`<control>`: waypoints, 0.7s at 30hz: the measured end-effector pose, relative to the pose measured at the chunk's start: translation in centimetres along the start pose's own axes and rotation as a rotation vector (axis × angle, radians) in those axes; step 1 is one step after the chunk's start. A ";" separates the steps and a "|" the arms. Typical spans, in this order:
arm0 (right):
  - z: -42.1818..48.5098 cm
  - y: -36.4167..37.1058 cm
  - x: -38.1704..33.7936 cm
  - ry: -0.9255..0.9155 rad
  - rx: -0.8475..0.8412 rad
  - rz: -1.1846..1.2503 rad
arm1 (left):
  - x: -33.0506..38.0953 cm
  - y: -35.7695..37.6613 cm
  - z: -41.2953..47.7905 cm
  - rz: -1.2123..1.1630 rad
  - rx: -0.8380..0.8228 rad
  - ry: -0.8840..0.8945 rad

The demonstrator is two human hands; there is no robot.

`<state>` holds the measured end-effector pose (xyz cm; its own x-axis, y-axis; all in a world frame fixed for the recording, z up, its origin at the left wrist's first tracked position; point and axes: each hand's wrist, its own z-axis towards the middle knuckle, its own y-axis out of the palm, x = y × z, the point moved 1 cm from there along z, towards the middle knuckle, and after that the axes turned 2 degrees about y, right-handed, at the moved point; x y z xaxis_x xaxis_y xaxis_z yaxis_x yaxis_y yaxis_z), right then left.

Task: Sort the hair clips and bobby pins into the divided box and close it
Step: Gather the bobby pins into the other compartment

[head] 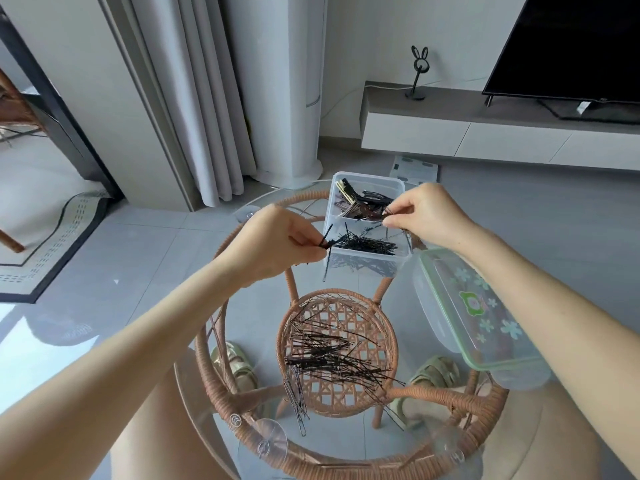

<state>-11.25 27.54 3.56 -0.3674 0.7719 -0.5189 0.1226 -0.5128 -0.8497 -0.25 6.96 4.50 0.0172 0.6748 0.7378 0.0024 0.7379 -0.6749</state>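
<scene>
**Two hands fed bobby pins into a divided box on a glass table**

A clear divided box (367, 223) sat on a round glass table (194, 341) with a rattan frame, seen from above. The compartment on the box's far side held a jumble of hair clips (360, 204); the nearer compartment held a heap of black bobby pins (367, 243).

The left hand (277, 244), just beside the box's left wall, was pinched shut on a small bunch of pins (327, 244), with one or two drooping down outside the wall. The right hand (426, 213) hovered over the box's right edge, fingertips closed on what looked like a thin pin, though it was too fine to be sure.

Nearer the person than the box, a loose pile of unsorted pins (332, 355) lay on the glass. The box's lid (485, 317), green-rimmed with flower prints, lay to the right of the box.

To do this step well, the left hand's bunch probably needed lifting clear of the wall first, so the dangling pins fell into the nearer compartment rather than onto the glass. Much sorting remained.
</scene>
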 end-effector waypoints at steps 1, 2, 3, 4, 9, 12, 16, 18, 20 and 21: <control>0.7 0.6 0.0 -0.010 -0.033 -0.036 | 0.2 -0.1 0.4 -0.004 0.004 0.000; 1.1 1.2 -0.1 -0.018 -0.072 -0.063 | 0.5 -0.2 0.7 -0.011 0.009 0.002; 1.5 1.8 -0.2 -0.019 -0.113 -0.090 | 0.7 -0.3 1.0 -0.016 0.014 0.008; 1.7 2.4 -0.3 -0.026 -0.154 -0.117 | 0.9 -0.3 1.4 -0.017 0.020 0.017; 1.8 3.1 -0.1 -0.014 -0.277 -0.120 | 1.5 -0.3 4.4 0.017 0.056 0.082; 1.7 2.5 1.1 -0.005 -0.206 -0.094 | 2.2 0.0 6.2 0.066 0.043 0.145; 0.8 0.5 2.6 0.057 0.009 0.031 | 2.7 1.6 8.9 0.204 -0.013 0.204; 0.0 -0.2 3.2 0.051 0.064 0.087 | 2.6 2.9 9.9 0.254 -0.095 0.212; -0.8 -0.5 3.5 0.053 0.077 0.101 | 2.5 4.3 10.5 0.334 -0.188 0.235; -1.1 -0.6 3.6 0.053 0.073 0.095 | 2.4 5.1 10.7 0.388 -0.233 0.247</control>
<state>-11.60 31.04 2.08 -0.3082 0.7361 -0.6026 0.0864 -0.6092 -0.7883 -10.91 12.43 2.95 0.2961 0.8543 0.4271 0.1710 0.3925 -0.9037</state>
